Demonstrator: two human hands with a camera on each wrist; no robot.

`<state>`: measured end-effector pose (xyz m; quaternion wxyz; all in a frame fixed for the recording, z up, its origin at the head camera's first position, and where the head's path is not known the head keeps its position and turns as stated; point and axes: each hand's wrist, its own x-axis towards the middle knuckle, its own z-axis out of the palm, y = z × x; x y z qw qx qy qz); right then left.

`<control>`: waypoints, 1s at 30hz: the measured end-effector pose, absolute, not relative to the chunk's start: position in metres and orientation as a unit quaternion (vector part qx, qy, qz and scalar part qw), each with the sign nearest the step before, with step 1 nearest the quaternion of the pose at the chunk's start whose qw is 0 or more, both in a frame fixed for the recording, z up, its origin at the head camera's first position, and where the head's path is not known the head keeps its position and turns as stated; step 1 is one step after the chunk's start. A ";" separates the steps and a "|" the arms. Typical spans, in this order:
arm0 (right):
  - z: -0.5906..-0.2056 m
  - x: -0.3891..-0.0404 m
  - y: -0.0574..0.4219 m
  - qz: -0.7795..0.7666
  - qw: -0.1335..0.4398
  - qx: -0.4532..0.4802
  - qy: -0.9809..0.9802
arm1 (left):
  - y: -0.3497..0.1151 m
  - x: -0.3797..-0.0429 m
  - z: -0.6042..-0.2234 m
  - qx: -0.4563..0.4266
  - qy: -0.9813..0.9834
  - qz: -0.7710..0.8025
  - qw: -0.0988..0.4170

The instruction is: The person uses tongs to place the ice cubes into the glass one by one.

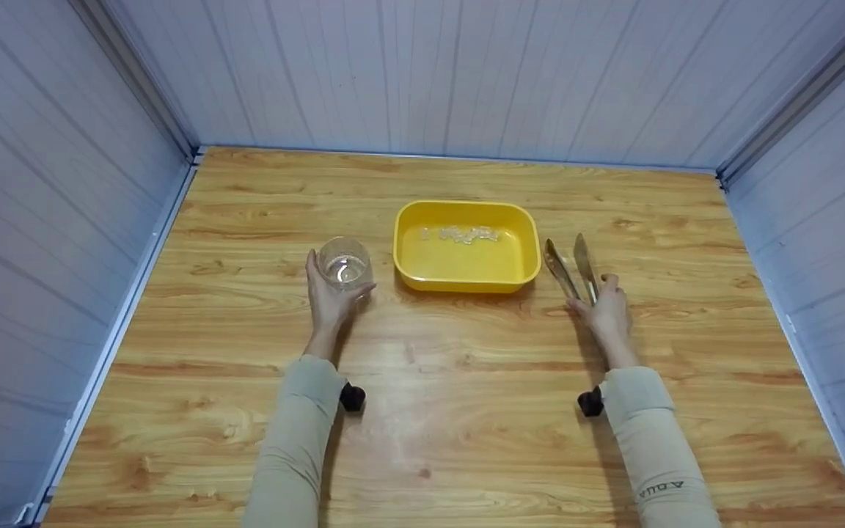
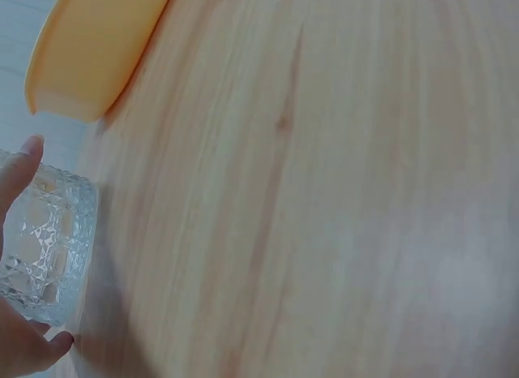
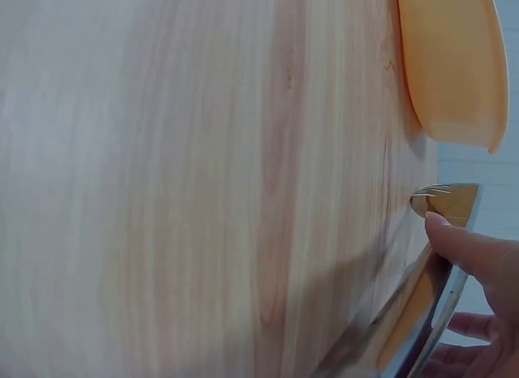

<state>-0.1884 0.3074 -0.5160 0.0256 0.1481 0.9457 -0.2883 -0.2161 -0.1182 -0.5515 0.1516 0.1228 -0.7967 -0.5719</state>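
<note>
Wood-grain tabletop (image 1: 422,411), pale panelled walls (image 1: 422,73).
Nine o'clock: my left hand (image 1: 329,301) grips a clear glass tumbler (image 1: 344,260); three o'clock: my right hand (image 1: 608,317) pinches silvery metal tongs (image 1: 583,257).

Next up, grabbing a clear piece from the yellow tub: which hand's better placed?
Right hand, probably: it holds the metal tongs, tips apart, beside the yellow tub. The left hand is occupied, gripping the glass.

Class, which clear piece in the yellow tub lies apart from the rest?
The leftmost piece in the head view: a gap separates it from the other pieces, clustered rightward.
</note>
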 end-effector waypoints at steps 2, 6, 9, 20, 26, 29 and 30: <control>-0.517 -0.188 0.307 -0.283 0.021 0.145 0.948 | -0.118 -0.216 -0.551 0.124 -0.798 -0.570 0.153; -0.516 -0.187 0.307 -0.271 0.022 0.146 0.951 | -0.116 -0.217 -0.553 0.120 -0.796 -0.572 0.157; -0.516 -0.186 0.306 -0.265 0.024 0.146 0.953 | -0.115 -0.217 -0.554 0.118 -0.791 -0.576 0.166; -0.518 -0.186 0.308 -0.250 0.020 0.130 0.959 | -0.115 -0.215 -0.555 0.118 -0.794 -0.568 0.183; -0.518 -0.186 0.309 -0.260 0.014 0.121 0.958 | -0.115 -0.212 -0.553 0.130 -0.801 -0.558 0.173; -0.518 -0.183 0.310 -0.264 0.012 0.116 0.957 | -0.114 -0.209 -0.552 0.138 -0.806 -0.554 0.159; -0.518 -0.183 0.310 -0.263 0.012 0.116 0.958 | -0.114 -0.207 -0.552 0.140 -0.807 -0.553 0.155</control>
